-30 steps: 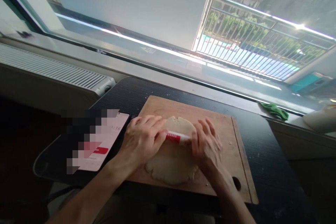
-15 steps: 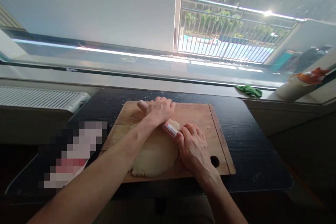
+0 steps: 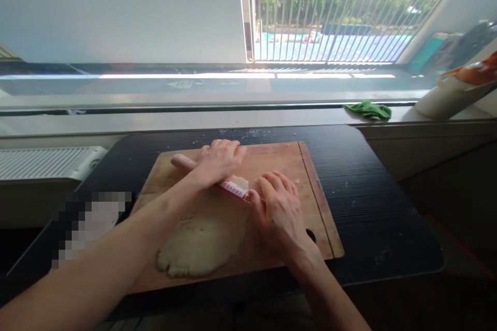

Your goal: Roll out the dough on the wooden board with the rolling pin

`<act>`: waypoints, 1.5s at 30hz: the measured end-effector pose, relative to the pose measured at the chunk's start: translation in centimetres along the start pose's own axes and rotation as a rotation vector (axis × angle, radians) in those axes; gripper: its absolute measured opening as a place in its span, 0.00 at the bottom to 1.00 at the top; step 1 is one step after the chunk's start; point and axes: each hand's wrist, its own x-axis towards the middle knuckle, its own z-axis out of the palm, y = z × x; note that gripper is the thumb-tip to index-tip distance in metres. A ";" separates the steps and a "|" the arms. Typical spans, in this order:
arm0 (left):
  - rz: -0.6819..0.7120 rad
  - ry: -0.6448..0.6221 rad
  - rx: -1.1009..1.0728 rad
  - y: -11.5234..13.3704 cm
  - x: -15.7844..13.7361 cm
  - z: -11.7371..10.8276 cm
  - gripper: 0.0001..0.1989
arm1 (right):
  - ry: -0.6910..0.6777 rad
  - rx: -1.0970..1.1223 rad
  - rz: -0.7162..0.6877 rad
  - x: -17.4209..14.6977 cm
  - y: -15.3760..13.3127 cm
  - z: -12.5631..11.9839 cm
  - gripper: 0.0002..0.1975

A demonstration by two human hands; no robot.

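A wooden rolling pin (image 3: 183, 162) with a red-and-white label lies slantwise over the far part of a flattened sheet of dough (image 3: 202, 245). My left hand (image 3: 222, 158) is closed over the pin near its far left end. At the near right end, my right hand (image 3: 276, 201) curls over it, hiding that end. A pale edge of dough shows beyond the pin, between the hands. Pin and dough rest on a wooden cutting board (image 3: 316, 217), whose round hole is partly covered by my right wrist.
The board lies on a black table (image 3: 373, 207) dusted with white flour. A pixelated patch (image 3: 93, 222) covers something left of the board. A green cloth (image 3: 368, 109) and a pale container (image 3: 446, 98) stand on the windowsill. A white radiator (image 3: 46, 163) is at left.
My view has tilted down and levelled, so the railing sits higher and the board farther left. Both hands stay on the rolling pin, and more of the near dough shows.
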 end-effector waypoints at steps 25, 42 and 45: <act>0.148 0.127 -0.035 -2.0 -5.7 -0.2 0.21 | -0.051 0.061 -0.129 -4.2 -1.2 0.0 0.15; 0.215 0.162 -0.071 -1.5 -5.3 -0.3 0.21 | -0.093 -0.048 -0.137 -4.3 -1.3 -0.5 0.17; 0.346 0.198 -0.094 -3.0 -7.7 -0.2 0.23 | -0.123 -0.027 -0.174 -4.5 -1.4 -0.7 0.18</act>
